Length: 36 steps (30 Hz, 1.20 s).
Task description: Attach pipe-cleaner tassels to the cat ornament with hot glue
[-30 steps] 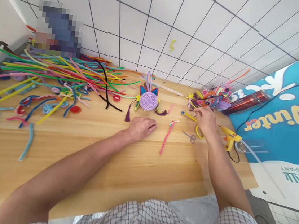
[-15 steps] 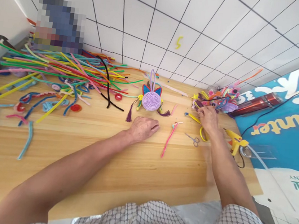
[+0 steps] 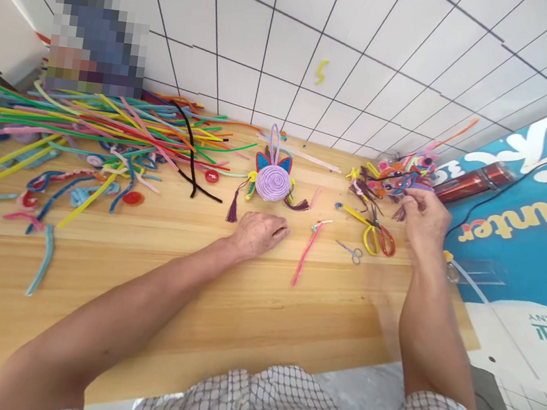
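My left hand [image 3: 258, 235] rests on the table with its fingers curled into a loose fist. Just beyond it lies a pipe-cleaner ornament [image 3: 273, 183] with a lilac spiral face, blue and red ears, a hanging loop and purple tassels. At the right, my right hand [image 3: 424, 220] pinches the edge of a colourful pipe-cleaner figure [image 3: 400, 182] in a small heap of such figures. The fingers partly hide it. Left of this hand lie red-and-yellow-handled scissors [image 3: 379, 239], small scissors [image 3: 356, 254] and a pink pipe cleaner [image 3: 304, 255].
A large heap of coloured pipe cleaners [image 3: 128, 127] spreads over the left of the table [image 3: 219, 325], with red buttons [image 3: 133, 198] beside it. A dark red cylinder [image 3: 478, 180] and a black cable stand at the far right. A white tiled wall [image 3: 293, 48] closes off the back.
My right hand has moved right, from the left side of the figure heap to its right side, uncovering the larger scissors. My left hand stays put. The view has shifted slightly.
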Available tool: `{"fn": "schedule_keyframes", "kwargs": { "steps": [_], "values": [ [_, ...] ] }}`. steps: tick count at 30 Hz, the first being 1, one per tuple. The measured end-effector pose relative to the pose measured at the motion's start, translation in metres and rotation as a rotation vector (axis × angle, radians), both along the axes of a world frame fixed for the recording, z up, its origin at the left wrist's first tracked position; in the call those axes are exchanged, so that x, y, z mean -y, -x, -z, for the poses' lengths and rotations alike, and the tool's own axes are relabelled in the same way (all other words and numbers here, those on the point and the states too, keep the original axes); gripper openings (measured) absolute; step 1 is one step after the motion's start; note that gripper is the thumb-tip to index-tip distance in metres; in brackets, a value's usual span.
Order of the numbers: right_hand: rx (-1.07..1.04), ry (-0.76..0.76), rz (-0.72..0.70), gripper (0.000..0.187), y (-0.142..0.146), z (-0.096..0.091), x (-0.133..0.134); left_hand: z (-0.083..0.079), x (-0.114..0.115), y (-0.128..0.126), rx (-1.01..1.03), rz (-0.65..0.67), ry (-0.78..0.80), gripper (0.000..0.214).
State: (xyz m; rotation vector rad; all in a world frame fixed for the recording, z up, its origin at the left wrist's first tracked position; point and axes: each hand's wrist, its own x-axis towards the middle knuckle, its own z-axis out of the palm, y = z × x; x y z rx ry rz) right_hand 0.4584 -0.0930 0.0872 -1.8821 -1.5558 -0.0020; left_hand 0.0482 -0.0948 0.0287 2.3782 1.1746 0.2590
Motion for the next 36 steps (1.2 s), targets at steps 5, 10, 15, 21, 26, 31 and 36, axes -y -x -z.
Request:
{"fn": "schedule_keyframes", "kwargs": {
  "steps": [5,10,15,21,26,31,36],
  "values": [
    [-0.148,-0.051,0.107,0.015,0.016,-0.007,0.004,0.001,-0.001,0.000,0.024,-0.009,0.007,0.029],
    [-0.284,-0.085,-0.004,0.022,0.063,0.001,0.023,0.006,-0.001,0.000,0.207,-0.030,0.048,0.024],
    [0.060,-0.048,-0.180,0.020,0.138,0.020,0.064,0.000,0.006,-0.004,0.631,-0.014,0.381,0.030],
    [0.287,-0.112,-0.472,0.013,0.197,0.050,0.081,0.001,0.011,-0.011,0.911,0.017,0.798,0.041],
    [0.139,-0.096,-0.481,0.015,0.197,0.050,0.080,0.010,0.006,-0.012,0.980,0.005,0.853,0.037],
    [-0.290,0.027,-0.498,0.055,0.187,0.041,0.075,0.005,0.007,-0.013,0.977,0.103,0.966,0.031],
    [-0.607,0.354,-0.634,0.068,0.193,0.040,0.072,0.000,0.009,-0.012,0.878,0.170,1.036,0.026]
  ]
}}
